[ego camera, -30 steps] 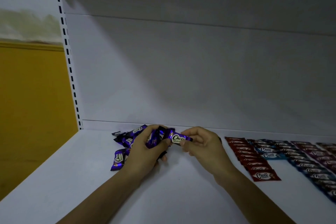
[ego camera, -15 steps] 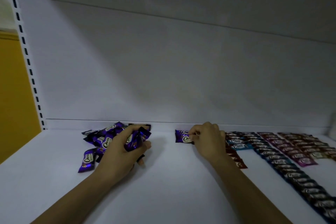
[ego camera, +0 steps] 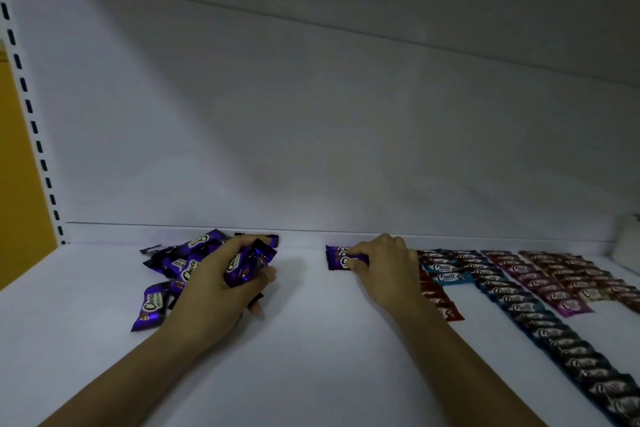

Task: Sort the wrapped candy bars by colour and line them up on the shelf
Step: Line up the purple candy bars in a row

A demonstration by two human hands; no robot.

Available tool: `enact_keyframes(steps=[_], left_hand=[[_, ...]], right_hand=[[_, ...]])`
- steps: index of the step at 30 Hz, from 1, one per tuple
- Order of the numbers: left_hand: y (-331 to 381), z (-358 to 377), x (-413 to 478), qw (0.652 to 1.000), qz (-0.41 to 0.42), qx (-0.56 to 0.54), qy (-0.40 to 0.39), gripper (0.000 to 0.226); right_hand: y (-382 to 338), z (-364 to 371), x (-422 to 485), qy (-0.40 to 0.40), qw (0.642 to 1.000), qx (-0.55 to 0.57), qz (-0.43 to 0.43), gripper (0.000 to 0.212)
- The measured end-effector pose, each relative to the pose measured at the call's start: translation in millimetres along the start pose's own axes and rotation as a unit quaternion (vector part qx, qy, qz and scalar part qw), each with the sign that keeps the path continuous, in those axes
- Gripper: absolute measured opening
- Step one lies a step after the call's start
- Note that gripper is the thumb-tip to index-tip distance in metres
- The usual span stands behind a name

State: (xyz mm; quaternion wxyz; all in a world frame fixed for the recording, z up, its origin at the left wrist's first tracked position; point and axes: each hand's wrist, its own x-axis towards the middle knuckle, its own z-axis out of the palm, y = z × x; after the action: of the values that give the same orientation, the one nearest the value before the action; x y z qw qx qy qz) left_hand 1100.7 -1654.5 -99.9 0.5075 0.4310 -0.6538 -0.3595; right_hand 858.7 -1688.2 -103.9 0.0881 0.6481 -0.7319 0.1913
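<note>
On a white shelf [ego camera: 311, 340], a loose pile of purple wrapped candy bars [ego camera: 180, 263] lies at the back left. My left hand [ego camera: 214, 291] grips a bunch of purple bars [ego camera: 247, 265] just right of that pile. My right hand [ego camera: 384, 267] pinches one purple bar [ego camera: 337, 258] lying flat on the shelf near the back wall. To its right run sorted rows: red bars [ego camera: 440, 302], partly hidden by my right wrist, then blue bars [ego camera: 512, 302], pink bars [ego camera: 554, 288] and dark red bars [ego camera: 595, 281].
The white back panel [ego camera: 329, 132] rises right behind the bars. A slotted upright [ego camera: 31, 114] and a yellow wall [ego camera: 20, 201] close the left side. A white object [ego camera: 628, 243] stands at the far right. The blue row reaches the lower right corner.
My right hand carried the single purple bar away from my left hand to the shelf beside the red row. The view swung right, showing more sorted rows.
</note>
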Motion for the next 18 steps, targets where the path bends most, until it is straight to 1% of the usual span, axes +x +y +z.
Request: enact_keyframes(steps=[10,12,13,14,15,16,17,18], left_hand=[[4,-1,-1,1.0,-0.003,-0.013,-0.006,0.026],[5,-1,-1,0.999,-0.01,-0.03,-0.016,0.028],[6,0,-2,0.999,-0.013,-0.041,-0.024,0.031],[7,0,-3,0.998,-0.015,-0.05,-0.034,0.037],[8,0,-4,0.997,-0.016,-0.056,-0.045,0.044],[9,0,-5,0.997,-0.014,-0.059,-0.057,0.052],[9,0,-6,0.996,-0.01,-0.058,-0.069,0.058],[10,0,-7,0.996,-0.001,-0.048,-0.081,0.063]], right_hand=[[0,-2,-1,-0.003,1.0,-0.008,0.008,0.03],[-4,-6,-3,-0.005,1.0,-0.011,0.006,0.032],[-8,-9,-5,0.005,1.0,0.007,0.002,0.031],[-13,-13,-8,0.021,0.998,0.06,-0.004,0.028],[-21,-18,-11,0.026,0.987,0.156,-0.007,0.021],[-31,-24,-16,0.011,0.96,0.281,-0.009,0.018],[-44,-32,-22,-0.034,0.918,0.396,-0.009,0.023],[-57,-39,-28,-0.095,0.875,0.475,-0.016,0.029]])
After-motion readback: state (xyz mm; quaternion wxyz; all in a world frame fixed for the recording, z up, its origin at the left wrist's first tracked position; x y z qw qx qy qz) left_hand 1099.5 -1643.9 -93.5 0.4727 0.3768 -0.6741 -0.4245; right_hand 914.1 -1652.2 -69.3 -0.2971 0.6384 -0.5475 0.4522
